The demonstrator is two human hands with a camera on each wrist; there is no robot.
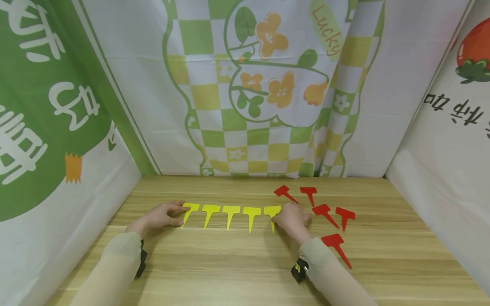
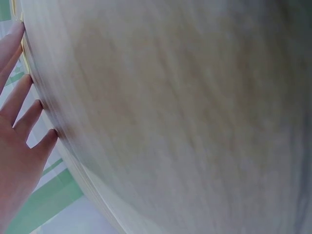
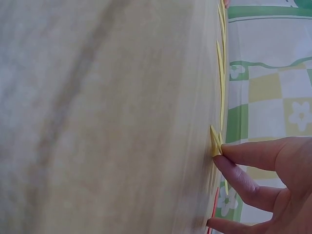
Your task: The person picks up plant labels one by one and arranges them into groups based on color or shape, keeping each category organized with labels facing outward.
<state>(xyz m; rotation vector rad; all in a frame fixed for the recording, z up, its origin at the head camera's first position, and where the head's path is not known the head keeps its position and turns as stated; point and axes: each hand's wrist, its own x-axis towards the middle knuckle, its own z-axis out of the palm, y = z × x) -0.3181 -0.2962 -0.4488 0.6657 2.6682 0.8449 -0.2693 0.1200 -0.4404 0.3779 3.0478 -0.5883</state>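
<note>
Several yellow T-shaped plant labels lie in a row on the table, stems toward me. My left hand is at the row's left end, its fingertips touching the leftmost yellow plant label. Fairly straight, spread fingers rest on the tabletop in the left wrist view. At the right end, my right hand partly covers the rightmost yellow plant label. The right wrist view shows thumb and index finger pinching a yellow plant label close to the table surface.
Several red T-shaped plant labels lie scattered at the right, some close to my right hand and forearm. The wooden table meets a patterned curtain at the back. Printed cloths hang at both sides.
</note>
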